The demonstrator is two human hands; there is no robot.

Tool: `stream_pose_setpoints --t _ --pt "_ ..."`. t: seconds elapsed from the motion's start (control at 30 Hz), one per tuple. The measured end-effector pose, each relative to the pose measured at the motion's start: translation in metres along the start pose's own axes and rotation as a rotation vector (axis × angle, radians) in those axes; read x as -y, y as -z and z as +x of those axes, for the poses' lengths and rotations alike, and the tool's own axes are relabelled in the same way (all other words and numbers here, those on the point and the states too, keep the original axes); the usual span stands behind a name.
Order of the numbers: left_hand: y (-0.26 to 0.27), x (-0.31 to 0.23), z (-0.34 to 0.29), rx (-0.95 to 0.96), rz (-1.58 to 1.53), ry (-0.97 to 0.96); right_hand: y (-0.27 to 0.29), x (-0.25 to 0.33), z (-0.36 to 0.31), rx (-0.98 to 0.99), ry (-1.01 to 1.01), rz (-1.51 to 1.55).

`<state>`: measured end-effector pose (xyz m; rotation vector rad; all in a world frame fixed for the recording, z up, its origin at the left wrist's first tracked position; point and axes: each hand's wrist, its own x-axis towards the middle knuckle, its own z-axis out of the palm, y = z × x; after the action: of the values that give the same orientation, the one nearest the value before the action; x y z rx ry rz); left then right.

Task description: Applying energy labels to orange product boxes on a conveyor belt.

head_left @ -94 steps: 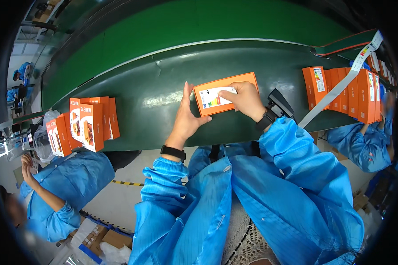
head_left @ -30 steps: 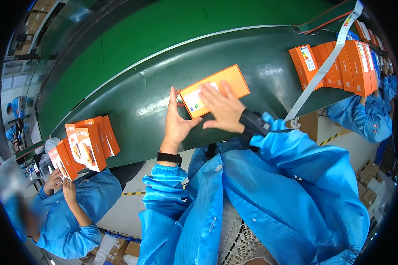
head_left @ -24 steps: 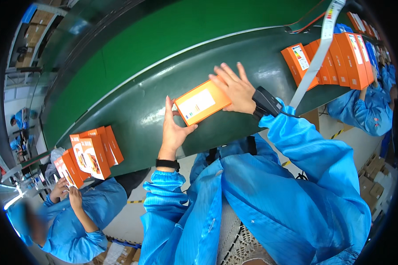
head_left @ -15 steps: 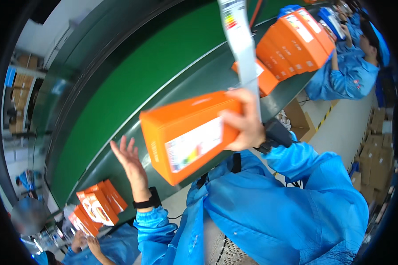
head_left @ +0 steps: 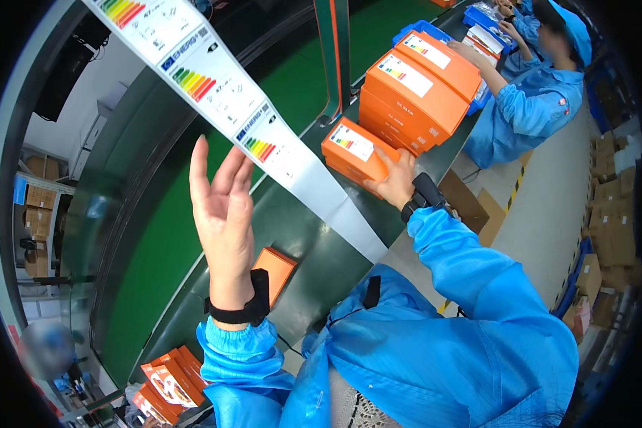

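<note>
Label strip [head_left: 292, 160] is running diagonally across the view, from upper left to lower right, with its printed side showing and its lower end blank. I am treating its long axis as the governing reference. The left hand [head_left: 225, 214] is standing raised on the strip's lower-left side, fingers pointing up, and is clearly the nearer hand to the printed length. I am reading this hand as wide open, fingers apart, with nothing visible in its grasp. Its fingertips are lying at the strip's edge; I am unable to tell whether they are touching.

Labelled box [head_left: 351, 151] is resting on the tabletop [head_left: 314, 250] to the right of the strip, just beside the taller row of orange boxes [head_left: 410, 118]. Its long axis is pointing down and right, toward the right hand [head_left: 396, 180]. I am seeing that hand partly closed, thumb and fingers straddling the near end of the box, and I am judging it to be holding that end.

A second orange box [head_left: 278, 267] is lying on the tabletop, partly hidden by the left wrist. At the far side of the row, I am noting a co-worker's hand [head_left: 471, 53] reaching over the boxes.
</note>
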<state>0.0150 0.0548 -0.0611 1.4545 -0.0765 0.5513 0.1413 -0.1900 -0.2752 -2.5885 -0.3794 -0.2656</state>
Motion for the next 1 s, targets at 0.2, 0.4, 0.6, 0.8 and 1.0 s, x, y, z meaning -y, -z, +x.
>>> stream_pose_setpoints --t 0.2,0.4,0.6,0.8,1.0 --pt "-0.03 -0.022 0.041 -0.223 -0.006 0.068 0.01 0.01 -0.005 0.025 0.011 -0.165" --pt "-0.043 -0.033 0.045 -0.247 0.111 0.081 0.121 0.12 0.036 -0.134 0.325 0.634" --pt "-0.046 -0.034 0.03 -0.181 0.02 0.19 0.151 0.176 0.048 -0.139 0.56 0.938" --pt "-0.024 -0.022 0.008 -0.23 -0.209 0.435 0.132 0.173 0.039 -0.354 0.808 0.714" --pt "-0.01 -0.011 -0.011 -0.309 -0.319 0.506 0.117 0.177 0.028 -0.298 0.852 0.611"
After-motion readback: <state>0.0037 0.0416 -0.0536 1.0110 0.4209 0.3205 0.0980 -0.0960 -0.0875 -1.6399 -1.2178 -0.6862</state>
